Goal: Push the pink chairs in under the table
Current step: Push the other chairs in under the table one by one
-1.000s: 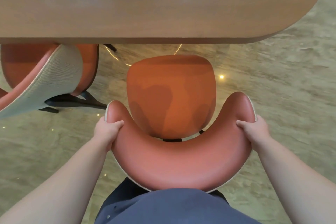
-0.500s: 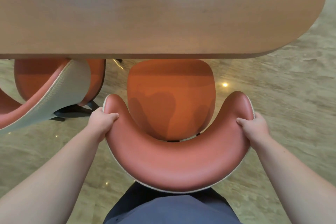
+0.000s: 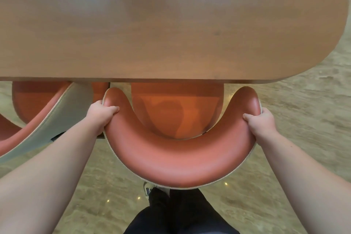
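A pink chair with a curved padded backrest and an orange seat stands right below me. The front part of its seat is hidden under the edge of the wooden table. My left hand grips the left tip of the backrest, thumb over the top. My right hand grips the right tip the same way. The backrest tips lie just short of the table edge.
A second pink chair with a grey back shell stands at the left, its seat partly under the table, close to my left arm. The floor is beige marble. My legs and a shoe show below the chair.
The chair has slid forward; its seat went from fully exposed to partly under the table. Both hands kept their grip and moved with it.
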The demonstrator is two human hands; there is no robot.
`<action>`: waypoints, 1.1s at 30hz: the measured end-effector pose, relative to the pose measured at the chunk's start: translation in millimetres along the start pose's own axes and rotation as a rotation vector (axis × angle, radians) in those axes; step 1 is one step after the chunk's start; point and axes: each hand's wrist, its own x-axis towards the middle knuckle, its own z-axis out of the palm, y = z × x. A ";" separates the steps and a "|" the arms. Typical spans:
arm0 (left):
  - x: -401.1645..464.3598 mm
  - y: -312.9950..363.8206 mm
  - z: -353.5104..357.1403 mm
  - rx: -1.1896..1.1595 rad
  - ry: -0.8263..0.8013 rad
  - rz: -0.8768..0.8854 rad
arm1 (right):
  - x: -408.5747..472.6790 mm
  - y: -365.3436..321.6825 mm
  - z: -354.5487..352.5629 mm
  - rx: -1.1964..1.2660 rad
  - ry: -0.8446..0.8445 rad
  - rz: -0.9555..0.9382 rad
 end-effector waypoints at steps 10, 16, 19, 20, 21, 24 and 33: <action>30.9 26.3 -1.1 -0.030 -0.006 -0.004 | 19.3 -20.8 13.6 0.000 0.019 0.006; 34.4 28.8 -1.0 -0.027 -0.007 -0.005 | 24.1 -28.5 15.9 -0.054 0.009 0.015; 34.0 30.3 -1.6 -0.036 -0.013 -0.018 | 24.6 -30.5 15.2 -0.086 0.006 0.022; 34.1 31.5 -1.3 -0.039 -0.012 -0.022 | 24.6 -31.7 15.2 -0.090 0.008 0.026; 34.7 32.6 -0.8 -0.041 -0.011 -0.026 | 24.7 -33.0 15.7 -0.092 0.009 0.031; 37.1 33.4 0.4 -0.043 -0.008 -0.041 | 25.8 -34.8 16.4 -0.115 0.006 0.054; -2.9 30.4 -16.6 -0.184 -0.059 -0.024 | 2.5 -52.8 8.0 -0.105 -0.046 0.092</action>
